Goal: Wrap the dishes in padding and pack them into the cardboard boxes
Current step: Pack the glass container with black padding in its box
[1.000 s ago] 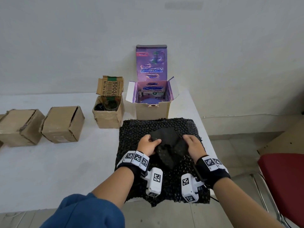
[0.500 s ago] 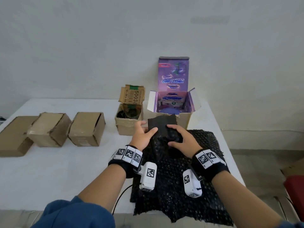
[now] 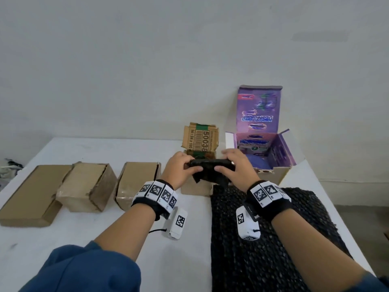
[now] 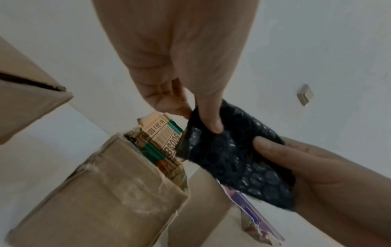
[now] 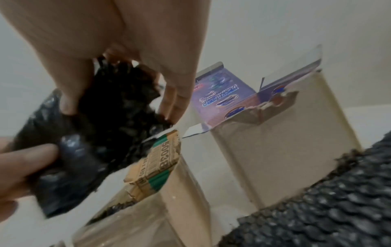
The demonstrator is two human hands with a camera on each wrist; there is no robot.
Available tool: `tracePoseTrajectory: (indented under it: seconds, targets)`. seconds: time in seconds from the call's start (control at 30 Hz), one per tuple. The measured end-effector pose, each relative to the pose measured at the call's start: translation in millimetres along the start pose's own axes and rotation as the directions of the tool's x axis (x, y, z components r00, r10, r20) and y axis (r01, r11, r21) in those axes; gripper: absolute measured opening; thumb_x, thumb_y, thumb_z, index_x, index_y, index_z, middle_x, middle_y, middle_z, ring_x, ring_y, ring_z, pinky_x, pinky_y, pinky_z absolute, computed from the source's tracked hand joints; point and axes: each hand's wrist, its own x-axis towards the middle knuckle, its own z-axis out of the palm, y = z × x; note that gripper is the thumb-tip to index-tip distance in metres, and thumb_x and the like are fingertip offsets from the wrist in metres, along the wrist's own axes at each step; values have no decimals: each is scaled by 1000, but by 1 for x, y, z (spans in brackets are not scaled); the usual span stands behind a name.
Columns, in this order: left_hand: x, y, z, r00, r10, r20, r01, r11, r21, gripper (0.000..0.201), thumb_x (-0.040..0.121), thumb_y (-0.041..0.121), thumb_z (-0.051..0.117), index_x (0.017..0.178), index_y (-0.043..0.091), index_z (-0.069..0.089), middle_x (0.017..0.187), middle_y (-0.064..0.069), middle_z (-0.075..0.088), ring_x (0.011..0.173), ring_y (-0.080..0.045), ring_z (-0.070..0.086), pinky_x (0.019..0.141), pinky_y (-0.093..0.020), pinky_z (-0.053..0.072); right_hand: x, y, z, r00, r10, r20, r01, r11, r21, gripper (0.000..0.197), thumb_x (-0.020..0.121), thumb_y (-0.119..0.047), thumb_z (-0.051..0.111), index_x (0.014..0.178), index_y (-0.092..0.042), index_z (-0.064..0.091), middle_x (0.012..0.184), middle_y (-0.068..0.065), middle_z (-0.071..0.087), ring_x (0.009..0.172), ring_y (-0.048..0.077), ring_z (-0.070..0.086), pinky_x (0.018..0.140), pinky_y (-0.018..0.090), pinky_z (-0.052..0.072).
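**Wrapped dish: handling and grip over the small open box**

The wrapped dish (image 3: 211, 168), a flat bundle in black bubble padding, is held in the air between both hands, just above the small open cardboard box (image 3: 196, 186) with the barcode flap. My left hand (image 3: 181, 168) grips its left end, thumb on top and fingers curled beneath. My right hand (image 3: 239, 168) grips the right end the same way; the left wrist view shows both thumbs pressing into the padding (image 4: 232, 155).

Handling, as I judge it: the bundle looks light, soft and yielding on the outside, with something rigid and breakable inside. The plastic film looks slick, and a loose flap of wrap hangs at the lower edge, so the wrap could unfold if released unevenly. Hold it by the two short ends, with the fold pinned under the fingers.

The purple printed box (image 3: 266, 150) stands open just to the right. Three closed brown boxes (image 3: 88, 186) lie to the left on the table (image 3: 63, 239). The spare padding sheet (image 3: 263, 239) lies under my right forearm.
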Motion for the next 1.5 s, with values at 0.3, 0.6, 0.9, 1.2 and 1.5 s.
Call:
tracePoseTrajectory:
  seconds: [0.3, 0.6, 0.9, 1.2, 1.5]
  targets:
    - [31, -46, -10, 998, 61, -11, -61, 997, -36, 32, 83, 11, 67, 112, 19, 58, 106, 1, 57, 86, -13, 58, 72, -16, 44, 51, -28, 39, 997, 69, 21, -67, 996, -57, 23, 90, -8, 55, 110, -13, 45, 107, 6, 59, 93, 22, 56, 83, 30, 47]
    - [35, -78, -3, 920, 257, 296, -344, 892, 293, 50, 78, 50, 67, 120, 23, 59, 120, 7, 58, 115, -14, 42, 96, -29, 38, 55, 8, 70, 966, 35, 258, 57, 938, -341, 20, 81, -11, 64, 101, -16, 65, 109, 6, 58, 105, 27, 53, 95, 37, 42]
    - [40, -70, 4, 888, 236, 394, -422, 760, 495, 35, 89, 49, 50, 115, 31, 63, 108, 11, 62, 109, -19, 35, 92, -33, 23, 53, 5, 63, 903, 118, 413, 115, 860, -497, 42, 82, -45, 55, 119, -27, 45, 115, -1, 54, 114, 21, 42, 96, 38, 28]
    - [32, -68, 14, 895, 204, 396, -415, 706, 574, 37, 96, 45, 37, 107, 27, 68, 103, 9, 60, 111, -21, 33, 95, -37, 19, 40, 14, 71, 916, 126, 381, 144, 784, -604, 35, 95, -43, 43, 110, -22, 66, 117, 2, 45, 116, 22, 34, 101, 41, 27]
    - [-1, -45, 29, 961, 276, 15, -264, 901, 343, 21, 87, 35, 58, 105, 25, 62, 104, 8, 57, 104, -15, 45, 86, -31, 37, 6, 17, 24, 989, 44, 138, -26, 991, -134, 15, 90, -19, 59, 97, -10, 68, 98, 8, 63, 89, 16, 52, 85, 25, 40]
